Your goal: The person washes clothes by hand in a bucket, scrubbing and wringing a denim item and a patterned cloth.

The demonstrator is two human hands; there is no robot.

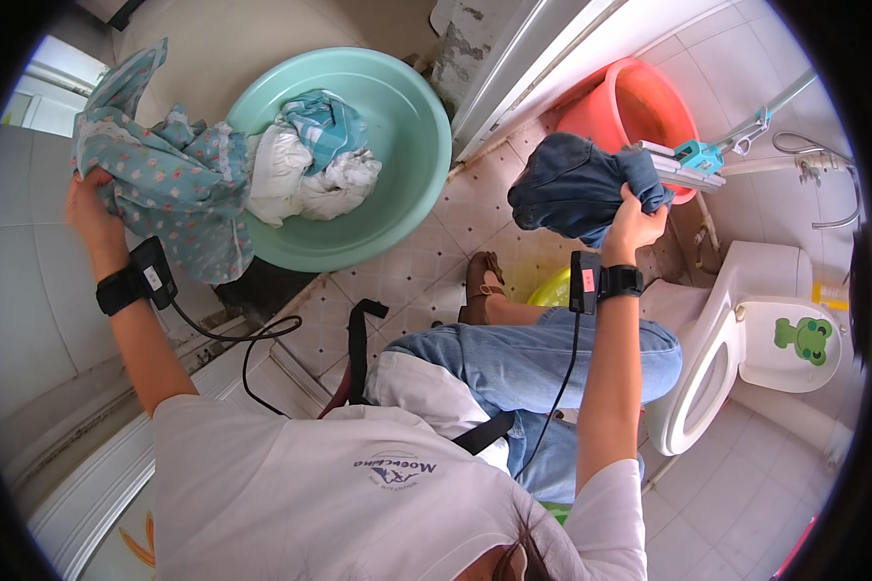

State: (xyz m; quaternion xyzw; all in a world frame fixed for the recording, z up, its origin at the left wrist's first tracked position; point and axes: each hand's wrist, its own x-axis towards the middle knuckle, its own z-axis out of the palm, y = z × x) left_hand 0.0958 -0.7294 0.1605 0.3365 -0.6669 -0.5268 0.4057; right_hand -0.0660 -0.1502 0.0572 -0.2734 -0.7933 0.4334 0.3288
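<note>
My left hand (pixel 96 210) grips a teal floral cloth garment (pixel 182 181) with lace trim, held up at the left side of a large green plastic basin (pixel 414 167). Inside the basin lie white clothes (pixel 283 171) and a blue-and-white checked cloth (pixel 327 131). Over on the right, my right hand (pixel 636 224) is closed on a bunched dark blue garment (pixel 567 181), which hangs in front of a red plastic bucket (pixel 596 109). Parts of the fingers on both hands are hidden by the fabric.
Near the dark garment is a mop head with a turquoise clamp (pixel 697 156). A white toilet (pixel 683 414) with its lid raised stands at the right. A yellow-green plastic object (pixel 551 287) shows behind my leg. A door frame (pixel 505 80) rises between basin and bucket.
</note>
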